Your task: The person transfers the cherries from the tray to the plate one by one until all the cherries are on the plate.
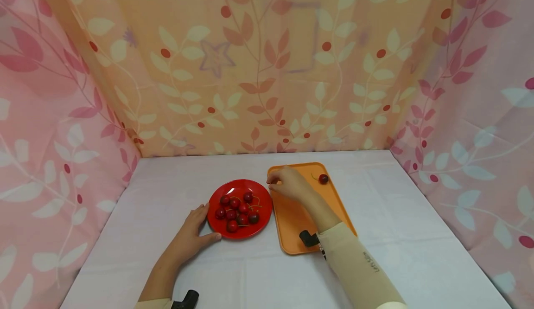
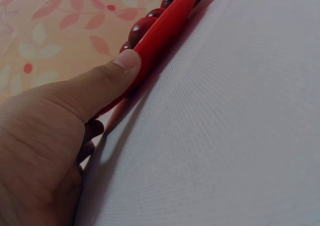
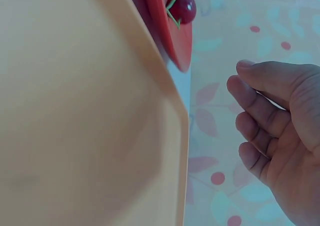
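A round red plate (image 1: pixel 261 228) on the white tabletop carries several dark red cherries (image 1: pixel 232 226), some with green stems. At its left side my left hand (image 1: pixel 191 229) holds the rim, fingers at the far left edge and thumb at the near edge. In the left wrist view the thumb (image 2: pixel 128 61) lies against the plate's side. My right hand (image 1: pixel 289 183) hovers over the far left part of an orange tray (image 1: pixel 292 241), near the plate. Its fingers (image 3: pixel 250 126) are loosely curled, with nothing between thumb and fingertips. One cherry (image 1: pixel 323 178) with a stem lies at the tray's far right corner.
The tray stands just right of the plate. Patterned cloth (image 1: pixel 258 67) hangs behind the white table (image 1: pixel 233 276) and along both sides. A black wrist device (image 1: pixel 308 238) sits at the right sleeve, another (image 1: pixel 188 299) at the left.
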Tool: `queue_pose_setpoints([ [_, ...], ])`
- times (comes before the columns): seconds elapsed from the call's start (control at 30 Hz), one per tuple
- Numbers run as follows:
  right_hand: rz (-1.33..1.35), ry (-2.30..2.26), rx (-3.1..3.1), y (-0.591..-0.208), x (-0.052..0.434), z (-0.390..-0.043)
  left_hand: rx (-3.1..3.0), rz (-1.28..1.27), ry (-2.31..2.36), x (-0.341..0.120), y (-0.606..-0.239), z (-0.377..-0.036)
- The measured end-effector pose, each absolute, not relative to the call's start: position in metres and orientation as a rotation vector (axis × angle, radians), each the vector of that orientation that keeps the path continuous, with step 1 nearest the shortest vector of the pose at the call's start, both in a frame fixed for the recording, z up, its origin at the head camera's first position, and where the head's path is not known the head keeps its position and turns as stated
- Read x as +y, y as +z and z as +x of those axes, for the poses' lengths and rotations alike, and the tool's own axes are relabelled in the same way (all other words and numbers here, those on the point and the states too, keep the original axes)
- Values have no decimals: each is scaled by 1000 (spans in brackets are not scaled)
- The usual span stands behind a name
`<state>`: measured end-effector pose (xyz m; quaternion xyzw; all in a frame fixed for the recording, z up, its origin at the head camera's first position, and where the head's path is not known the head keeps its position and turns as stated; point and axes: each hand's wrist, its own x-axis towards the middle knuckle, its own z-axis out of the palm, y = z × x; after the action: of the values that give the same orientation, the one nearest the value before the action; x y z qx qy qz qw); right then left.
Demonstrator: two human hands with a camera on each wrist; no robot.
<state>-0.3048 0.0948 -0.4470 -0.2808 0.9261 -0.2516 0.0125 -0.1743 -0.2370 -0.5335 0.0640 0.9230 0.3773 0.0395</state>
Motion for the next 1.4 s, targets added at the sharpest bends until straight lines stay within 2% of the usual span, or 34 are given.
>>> queue_pose_setpoints([
  [0.47, -872, -735, 3027, -439, 133, -314, 2833, 207, 1160, -237, -535, -175],
  [0.93, -821, -695, 3122, -447, 180, -337, 2816, 212, 1174, -237, -534, -174],
  [1.4, -530, -652, 3090, -468, 217, -351, 2813, 208, 1197, -237, -534, -174],
])
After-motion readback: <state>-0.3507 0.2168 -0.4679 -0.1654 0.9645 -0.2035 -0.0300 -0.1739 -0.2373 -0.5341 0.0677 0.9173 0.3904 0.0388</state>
